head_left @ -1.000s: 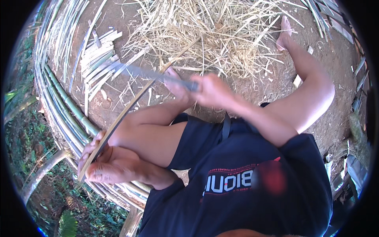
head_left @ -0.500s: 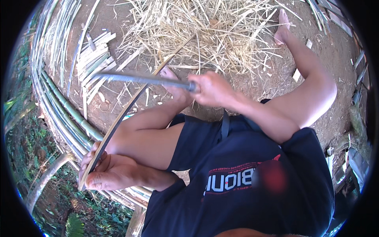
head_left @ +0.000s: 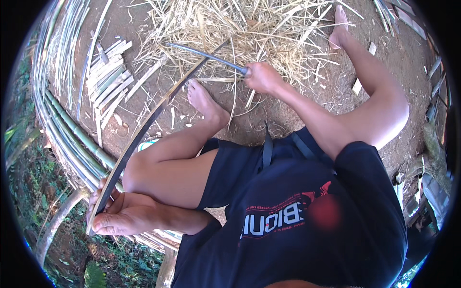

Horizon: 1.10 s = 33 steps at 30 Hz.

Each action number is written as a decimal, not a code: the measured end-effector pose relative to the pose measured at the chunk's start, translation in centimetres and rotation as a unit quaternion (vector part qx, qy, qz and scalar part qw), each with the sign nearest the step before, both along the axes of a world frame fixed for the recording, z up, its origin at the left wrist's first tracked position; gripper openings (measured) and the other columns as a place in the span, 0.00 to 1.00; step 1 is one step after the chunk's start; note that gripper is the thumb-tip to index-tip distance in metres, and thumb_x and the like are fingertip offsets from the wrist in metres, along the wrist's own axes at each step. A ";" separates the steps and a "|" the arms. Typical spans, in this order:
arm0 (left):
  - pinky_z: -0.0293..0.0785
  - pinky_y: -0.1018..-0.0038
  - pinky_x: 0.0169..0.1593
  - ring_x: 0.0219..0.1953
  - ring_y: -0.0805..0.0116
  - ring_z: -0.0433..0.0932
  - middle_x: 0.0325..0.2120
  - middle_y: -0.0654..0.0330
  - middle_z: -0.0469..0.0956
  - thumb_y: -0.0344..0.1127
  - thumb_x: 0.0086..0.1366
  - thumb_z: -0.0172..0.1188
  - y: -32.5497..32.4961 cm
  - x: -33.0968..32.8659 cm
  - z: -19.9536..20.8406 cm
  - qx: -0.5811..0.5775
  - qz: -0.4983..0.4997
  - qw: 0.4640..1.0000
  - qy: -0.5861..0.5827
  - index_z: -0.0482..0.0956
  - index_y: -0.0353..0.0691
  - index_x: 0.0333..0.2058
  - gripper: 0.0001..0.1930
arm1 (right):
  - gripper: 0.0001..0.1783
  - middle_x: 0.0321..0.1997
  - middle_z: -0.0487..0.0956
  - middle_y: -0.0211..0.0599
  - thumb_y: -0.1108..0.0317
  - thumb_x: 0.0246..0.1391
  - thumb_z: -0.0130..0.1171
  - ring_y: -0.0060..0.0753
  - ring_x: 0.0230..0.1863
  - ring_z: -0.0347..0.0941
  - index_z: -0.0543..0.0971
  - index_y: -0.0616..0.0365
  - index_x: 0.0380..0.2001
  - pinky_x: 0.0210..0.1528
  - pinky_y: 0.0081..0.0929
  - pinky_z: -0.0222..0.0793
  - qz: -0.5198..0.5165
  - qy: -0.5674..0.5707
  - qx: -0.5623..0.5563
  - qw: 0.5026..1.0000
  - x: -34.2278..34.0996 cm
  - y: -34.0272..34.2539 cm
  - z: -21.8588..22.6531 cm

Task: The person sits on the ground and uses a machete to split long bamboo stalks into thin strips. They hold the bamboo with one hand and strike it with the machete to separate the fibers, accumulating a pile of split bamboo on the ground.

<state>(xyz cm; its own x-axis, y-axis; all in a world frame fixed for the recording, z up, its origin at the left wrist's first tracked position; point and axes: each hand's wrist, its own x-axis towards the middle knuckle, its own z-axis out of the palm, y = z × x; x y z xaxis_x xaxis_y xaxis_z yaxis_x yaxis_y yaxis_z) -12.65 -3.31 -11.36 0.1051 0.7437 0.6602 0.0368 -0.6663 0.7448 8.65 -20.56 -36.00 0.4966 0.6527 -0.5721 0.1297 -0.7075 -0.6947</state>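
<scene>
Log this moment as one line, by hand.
left hand: gripping long strip | right hand: gripping knife by handle | knife: crosses strip near far end, contact unclear | beyond: pale shavings heap

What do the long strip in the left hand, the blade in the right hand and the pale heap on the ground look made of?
Long strip: probably bamboo or wood; tan edge, darker face, bending in a slight curve.
Blade: likely metal, grey-blue, thin and straight; its finish is hard to judge.
Pale heap: dry plant fibre, matte, straw-coloured; perhaps bamboo shavings.
</scene>
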 end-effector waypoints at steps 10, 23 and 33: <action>0.81 0.65 0.40 0.36 0.58 0.79 0.32 0.49 0.75 0.46 0.73 0.43 0.9 -0.1 0.3 -0.013 -0.003 1.000 -0.015 0.65 0.37 0.37 0.16 | 0.11 0.17 0.72 0.38 0.72 0.55 0.49 0.26 0.17 0.68 0.78 0.64 0.37 0.22 0.28 0.70 -0.037 0.043 -0.096 0.994 1.8 -1.4 -3.6; 0.85 0.64 0.40 0.38 0.54 0.81 0.32 0.47 0.75 0.45 0.72 0.45 1.2 -1.9 0.4 -0.057 0.022 0.998 -0.017 0.62 0.32 0.37 0.18 | 0.16 0.22 0.69 0.33 0.70 0.58 0.46 0.19 0.19 0.64 0.75 0.63 0.47 0.17 0.19 0.62 0.031 0.002 -0.094 0.995 0.6 -0.7 -2.6; 0.86 0.71 0.36 0.36 0.55 0.82 0.36 0.41 0.77 0.43 0.69 0.54 2.3 -2.2 0.6 -0.105 0.048 0.993 -0.022 0.64 0.26 0.41 0.20 | 0.08 0.15 0.70 0.30 0.68 0.49 0.60 0.22 0.15 0.67 0.72 0.58 0.23 0.16 0.27 0.64 -0.123 0.154 -0.046 0.979 2.4 -2.5 -7.8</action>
